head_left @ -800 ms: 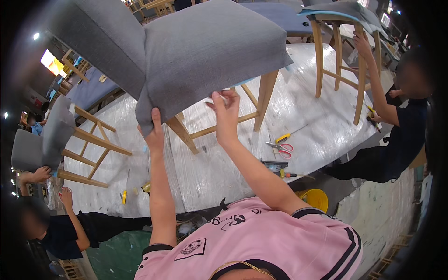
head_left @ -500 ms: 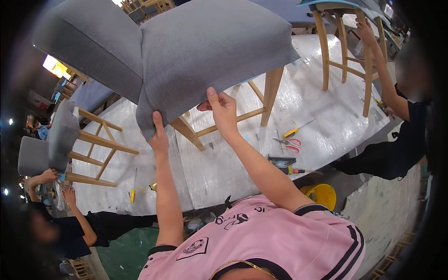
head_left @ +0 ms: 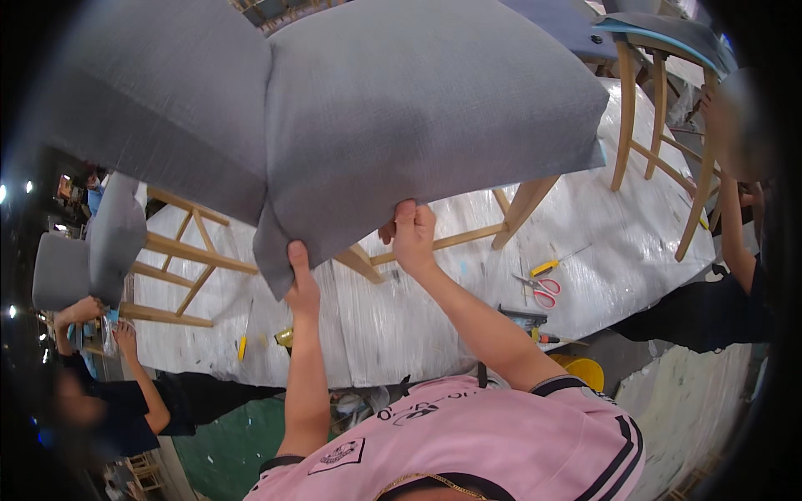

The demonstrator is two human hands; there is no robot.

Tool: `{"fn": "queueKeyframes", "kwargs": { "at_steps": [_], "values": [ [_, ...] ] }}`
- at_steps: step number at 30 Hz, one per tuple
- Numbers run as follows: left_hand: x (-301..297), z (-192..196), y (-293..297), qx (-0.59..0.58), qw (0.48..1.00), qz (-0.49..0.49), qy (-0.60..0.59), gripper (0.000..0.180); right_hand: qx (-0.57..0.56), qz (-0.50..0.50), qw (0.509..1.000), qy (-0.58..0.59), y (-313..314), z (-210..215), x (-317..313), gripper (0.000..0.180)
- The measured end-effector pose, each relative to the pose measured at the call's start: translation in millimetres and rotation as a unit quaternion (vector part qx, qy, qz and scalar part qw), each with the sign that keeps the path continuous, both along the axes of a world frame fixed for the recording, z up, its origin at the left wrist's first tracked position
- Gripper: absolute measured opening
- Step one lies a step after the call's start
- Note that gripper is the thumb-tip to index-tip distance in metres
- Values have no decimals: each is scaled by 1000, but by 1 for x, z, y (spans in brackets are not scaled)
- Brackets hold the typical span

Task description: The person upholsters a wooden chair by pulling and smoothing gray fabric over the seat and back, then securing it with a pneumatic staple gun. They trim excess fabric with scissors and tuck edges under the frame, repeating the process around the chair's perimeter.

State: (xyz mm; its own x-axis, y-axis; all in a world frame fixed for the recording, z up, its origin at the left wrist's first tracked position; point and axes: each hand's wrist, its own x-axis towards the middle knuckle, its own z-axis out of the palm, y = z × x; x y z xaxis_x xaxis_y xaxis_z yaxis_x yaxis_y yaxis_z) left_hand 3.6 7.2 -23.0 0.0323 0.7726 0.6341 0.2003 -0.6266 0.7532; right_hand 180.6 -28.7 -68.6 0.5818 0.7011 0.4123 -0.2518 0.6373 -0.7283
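Head view: we see a grey chair filling the upper middle, its backrest to the left, its seat toward the right, and its pale wooden legs reaching down to a table wrapped in clear, shiny film. The grey cover drapes over the side of the seat, and a bit of light blue lining peeks out below its right corner. Our left hand is closed on the loose flap of the cover at the rear corner, thumb flat on the outside, the other fingers hidden behind the cloth. Our right hand is curled nearly into a fist at the lower edge of the cover, thumb uppermost, gripping the hem; we cannot make out all of its fingertips. To the right of that forearm, on the table, lie a yellow-handled screwdriver, red-handled scissors just beside it, and a black tool nearer the edge. A yellow bucket sits below that edge, partly hidden. At the left, 1 co-worker has 2 hands by a second grey chair, which lies tipped with its legs pointing right. At the far right, another person is beside a wooden-legged seat topped with grey cloth.
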Motion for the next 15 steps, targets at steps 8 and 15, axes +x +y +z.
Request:
{"fn": "queueKeyframes", "kwargs": {
  "at_steps": [8,15],
  "values": [
    [15,41,67,7,999,34,25,71,34,4,998,-50,95,36,14,47],
    [50,106,92,249,953,172,16,63,21,-78,996,-43,144,79,20,49]
  ]
}}
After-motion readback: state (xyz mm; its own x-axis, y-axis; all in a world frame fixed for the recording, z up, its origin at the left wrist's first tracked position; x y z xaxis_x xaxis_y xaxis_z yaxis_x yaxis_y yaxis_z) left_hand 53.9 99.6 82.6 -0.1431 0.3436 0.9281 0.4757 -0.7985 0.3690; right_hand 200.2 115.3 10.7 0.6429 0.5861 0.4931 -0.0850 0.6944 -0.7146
